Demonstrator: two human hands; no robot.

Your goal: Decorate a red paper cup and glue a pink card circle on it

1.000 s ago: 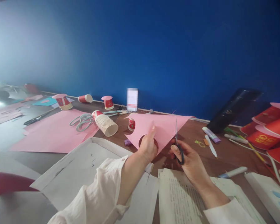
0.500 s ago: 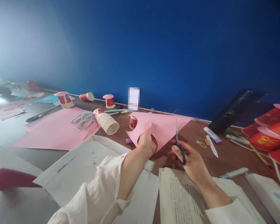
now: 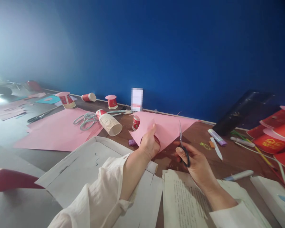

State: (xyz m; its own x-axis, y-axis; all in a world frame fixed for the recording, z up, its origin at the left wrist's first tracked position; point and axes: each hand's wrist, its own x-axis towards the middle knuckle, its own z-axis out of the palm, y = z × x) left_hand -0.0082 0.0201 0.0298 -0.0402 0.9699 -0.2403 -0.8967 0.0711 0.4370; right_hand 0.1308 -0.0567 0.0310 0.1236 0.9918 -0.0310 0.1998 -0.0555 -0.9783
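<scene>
A pink sheet of paper [image 3: 167,128] with rounded cut-outs along its near and left edges is gripped by my left hand [image 3: 150,144], thumb on top and the other fingers hidden beneath. My right hand [image 3: 194,160] holds black-handled scissors [image 3: 184,152], its thumb and fingers at the handle loops. The blades point up and away, overlapping the right part of the sheet in view; whether they bite into the paper I cannot tell. Behind the sheet's left cut-out shows a small red cup [image 3: 136,123].
Stacked paper cups [image 3: 111,125] lie beside a coiled pale cord [image 3: 85,121]. A larger pink sheet [image 3: 59,134] and a white box lid [image 3: 73,164] are at left. Printed pages [image 3: 180,199] lie in front. A glue stick [image 3: 217,137], white pen [image 3: 216,148] and red cups [image 3: 273,142] stand right.
Almost nothing differs. The view has shifted very slightly; both hands keep the same hold on the pink paper and the scissors.
</scene>
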